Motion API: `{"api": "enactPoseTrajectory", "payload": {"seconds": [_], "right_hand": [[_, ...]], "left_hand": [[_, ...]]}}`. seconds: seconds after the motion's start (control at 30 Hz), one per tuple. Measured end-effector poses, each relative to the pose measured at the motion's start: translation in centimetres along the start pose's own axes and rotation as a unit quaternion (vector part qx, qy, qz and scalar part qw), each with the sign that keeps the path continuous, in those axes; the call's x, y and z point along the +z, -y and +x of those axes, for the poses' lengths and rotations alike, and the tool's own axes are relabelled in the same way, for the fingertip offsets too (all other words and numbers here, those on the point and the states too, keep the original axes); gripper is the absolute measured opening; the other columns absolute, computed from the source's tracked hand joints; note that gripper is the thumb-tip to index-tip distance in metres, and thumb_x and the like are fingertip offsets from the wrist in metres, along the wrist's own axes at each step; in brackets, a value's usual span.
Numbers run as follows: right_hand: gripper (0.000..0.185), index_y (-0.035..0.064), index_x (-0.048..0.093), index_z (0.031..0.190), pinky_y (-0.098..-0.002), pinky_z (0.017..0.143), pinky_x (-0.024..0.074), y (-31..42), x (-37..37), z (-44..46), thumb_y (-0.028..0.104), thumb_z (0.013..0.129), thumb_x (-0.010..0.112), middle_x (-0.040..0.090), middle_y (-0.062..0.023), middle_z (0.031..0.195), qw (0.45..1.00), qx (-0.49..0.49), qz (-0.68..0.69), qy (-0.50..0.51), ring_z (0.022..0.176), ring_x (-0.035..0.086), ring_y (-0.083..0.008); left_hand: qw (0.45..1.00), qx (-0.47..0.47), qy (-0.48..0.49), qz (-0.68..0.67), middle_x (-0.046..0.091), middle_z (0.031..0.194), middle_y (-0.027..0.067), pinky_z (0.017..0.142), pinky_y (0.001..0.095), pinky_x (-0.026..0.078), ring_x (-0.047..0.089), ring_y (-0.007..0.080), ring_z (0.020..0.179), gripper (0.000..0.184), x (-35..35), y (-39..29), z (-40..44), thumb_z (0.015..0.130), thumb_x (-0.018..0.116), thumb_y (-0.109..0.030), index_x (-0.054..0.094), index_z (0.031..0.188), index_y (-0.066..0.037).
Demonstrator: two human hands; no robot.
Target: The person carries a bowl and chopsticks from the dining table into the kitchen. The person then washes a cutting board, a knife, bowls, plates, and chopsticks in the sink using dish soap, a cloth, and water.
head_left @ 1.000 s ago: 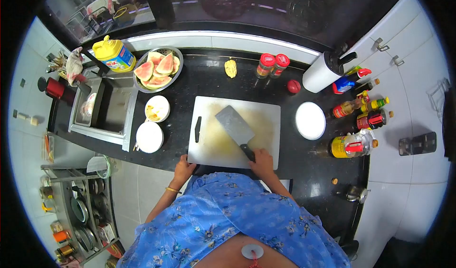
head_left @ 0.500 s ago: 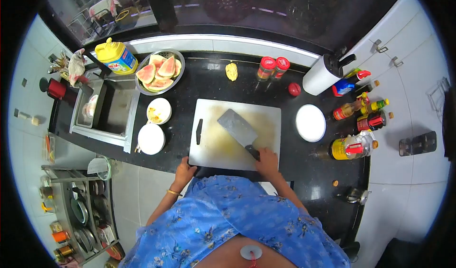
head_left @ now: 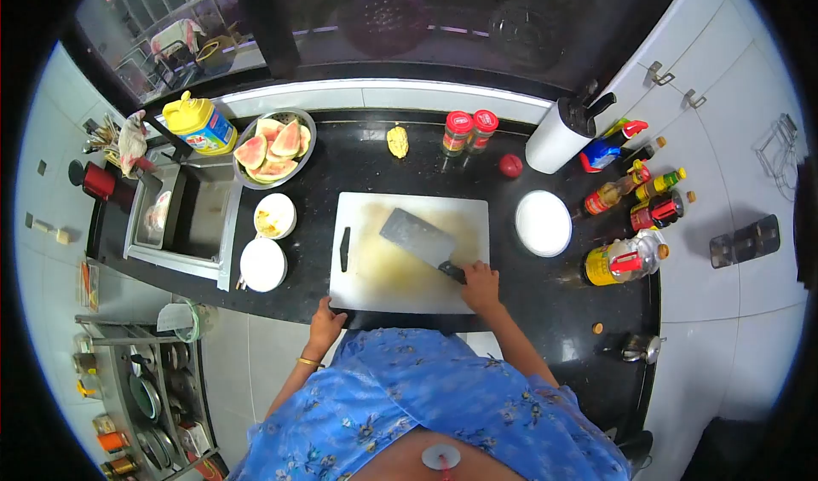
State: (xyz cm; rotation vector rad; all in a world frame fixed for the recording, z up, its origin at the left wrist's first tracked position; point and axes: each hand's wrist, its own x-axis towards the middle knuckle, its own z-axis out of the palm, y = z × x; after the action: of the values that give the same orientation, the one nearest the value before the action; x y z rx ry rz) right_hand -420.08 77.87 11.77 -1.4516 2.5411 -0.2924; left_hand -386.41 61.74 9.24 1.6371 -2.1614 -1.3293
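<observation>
A cleaver (head_left: 417, 235) lies flat and slanted on the white cutting board (head_left: 358, 293), its blade toward the far left. At the board's near right side, my right hand (head_left: 482, 288) is closed on the end of the black handle. My left hand (head_left: 325, 326) rests on the counter edge by the board's near left corner. Its thumb and forefinger are apart, with nothing in them; the other fingers are partly hidden.
Left of the board stand a bowl with yellow scraps (head_left: 275, 216), a white bowl (head_left: 263, 264) and a colander (head_left: 310, 153) of watermelon slices. Toward the right are a white plate (head_left: 544, 223), a knife block (head_left: 555, 144) and several bottles. Two red-lidded jars (head_left: 457, 132) stand at the back.
The view has shifted slightly, so the counter things appear a little lower and further left. Both hands keep their places, and the cleaver lies in the same spot on the board.
</observation>
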Motion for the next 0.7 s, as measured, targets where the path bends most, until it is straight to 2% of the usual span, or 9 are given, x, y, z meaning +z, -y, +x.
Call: {"api": "enactPoseTrajectory", "payload": {"seconds": [0.23,0.3,0.33,0.4,0.63,0.7], "right_hand": [[0.037,0.0087,0.056,0.103,-0.0486,0.079,0.0378,-0.2,-0.6,-1.3,0.010,0.066,0.057,0.053,-0.0120,0.103,0.998,0.024,0.046,-0.030,0.100,0.049,-0.0307],[0.035,0.0088,0.056,0.104,-0.0491,0.079,0.0382,-0.1,-1.1,-2.1,0.011,0.069,0.057,0.053,-0.0122,0.106,0.997,0.033,0.062,-0.021,0.102,0.049,-0.0311],[0.035,0.0088,0.056,0.104,-0.0491,0.079,0.0382,-0.3,-0.9,-2.4,0.011,0.069,0.057,0.053,-0.0122,0.106,0.997,0.036,0.061,-0.023,0.102,0.049,-0.0311],[0.034,0.0089,0.056,0.105,-0.0493,0.081,0.0383,-0.6,-0.7,-3.3,0.013,0.071,0.057,0.053,-0.0121,0.107,0.993,0.053,0.104,-0.012,0.103,0.048,-0.0309],[0.032,0.0080,0.058,0.103,-0.0466,0.083,0.0386,-1.8,-2.1,-6.4,0.016,0.072,0.060,0.054,-0.0129,0.105,0.990,0.075,0.117,-0.030,0.103,0.049,-0.0304],[0.030,0.0079,0.060,0.101,-0.0459,0.082,0.0388,-2.7,-1.9,-7.0,0.015,0.072,0.062,0.055,-0.0124,0.103,0.988,0.094,0.119,-0.024,0.102,0.050,-0.0302]], "left_hand": [[1.000,0.011,-0.018,-0.006,0.060,0.066,0.0135,0.062,0.0387,0.048,0.061,0.0295,0.064,0.056,1.1,-0.1,-0.8,0.071,0.065,-0.012,0.041,0.120,0.004],[0.998,0.046,-0.032,-0.011,0.057,0.061,0.0093,0.048,0.0293,0.047,0.057,0.0166,0.051,0.055,1.5,-0.3,-0.7,0.072,0.063,-0.007,0.041,0.122,0.003],[0.998,0.049,-0.031,-0.010,0.057,0.061,0.0093,0.048,0.0293,0.047,0.057,0.0166,0.051,0.055,1.7,-0.4,-0.8,0.072,0.063,-0.007,0.041,0.122,0.003],[1.000,0.014,-0.015,0.001,0.059,0.064,0.0116,0.059,0.0361,0.047,0.060,0.0252,0.060,0.054,1.6,-2.0,-1.3,0.072,0.065,-0.010,0.043,0.119,0.004],[0.998,0.060,0.004,-0.004,0.059,0.062,0.0114,0.057,0.0354,0.047,0.060,0.0241,0.058,0.046,3.3,-3.2,-1.6,0.074,0.064,-0.012,0.049,0.115,0.002],[0.997,0.071,0.016,0.003,0.059,0.062,0.0124,0.055,0.0344,0.047,0.059,0.0230,0.056,0.034,3.9,-3.6,-1.7,0.078,0.059,-0.012,0.054,0.109,0.002]]}}
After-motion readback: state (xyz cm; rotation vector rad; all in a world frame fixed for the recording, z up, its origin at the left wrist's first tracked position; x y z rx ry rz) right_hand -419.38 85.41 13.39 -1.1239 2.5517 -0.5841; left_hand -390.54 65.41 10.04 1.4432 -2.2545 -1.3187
